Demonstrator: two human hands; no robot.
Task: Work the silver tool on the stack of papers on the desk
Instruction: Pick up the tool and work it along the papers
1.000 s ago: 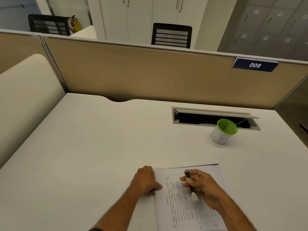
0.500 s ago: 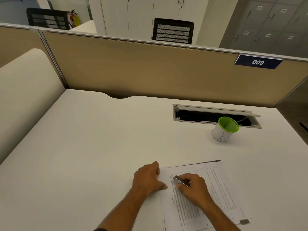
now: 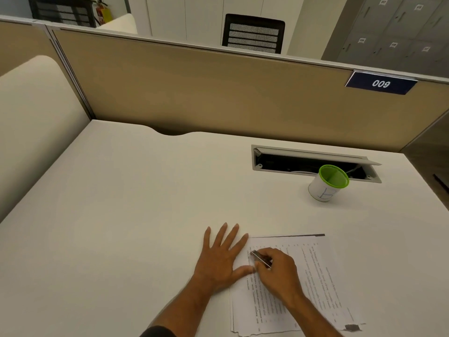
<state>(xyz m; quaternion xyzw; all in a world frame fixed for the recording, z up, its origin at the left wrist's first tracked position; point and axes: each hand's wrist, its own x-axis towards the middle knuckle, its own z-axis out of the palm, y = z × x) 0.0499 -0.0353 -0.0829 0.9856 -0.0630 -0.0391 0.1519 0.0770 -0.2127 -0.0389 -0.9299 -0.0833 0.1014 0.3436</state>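
- Two hands at the near edge of the white table (image 3: 145, 190), close together over the top-left corner of the paper stack (image 3: 315, 276)
- Left hand (image 3: 222, 257): flat, palm down, fingers spread and pointing away from the body; most of it lies on the bare table just left of the stack, thumb tip reaching onto the left margin of the top sheet; it grips nothing
- Right hand (image 3: 279, 271): curled closed on the silver tool (image 3: 260, 258), resting on the printed top sheet; its forearm crosses the stack diagonally from the lower right
- Silver tool: slim metal bar, only the upper length shows above the knuckles; its far tip points up-left toward the stack's top-left corner, close to the left index finger; whether the tip bites the paper, cannot tell
- Paper stack: several printed sheets, lower edges fanned and uneven; dark band along the far edge; small dark mark at the near right corner; stack sits right of centre, skewed slightly to the table edge
- White cup with green rim (image 3: 328, 183) stands upright farther back on the right, well apart from the stack, just in front of the open cable tray (image 3: 291, 154) let into the table
- Beige partition (image 3: 218, 93) behind the table carries a dark label (image 3: 381, 83) reading 009
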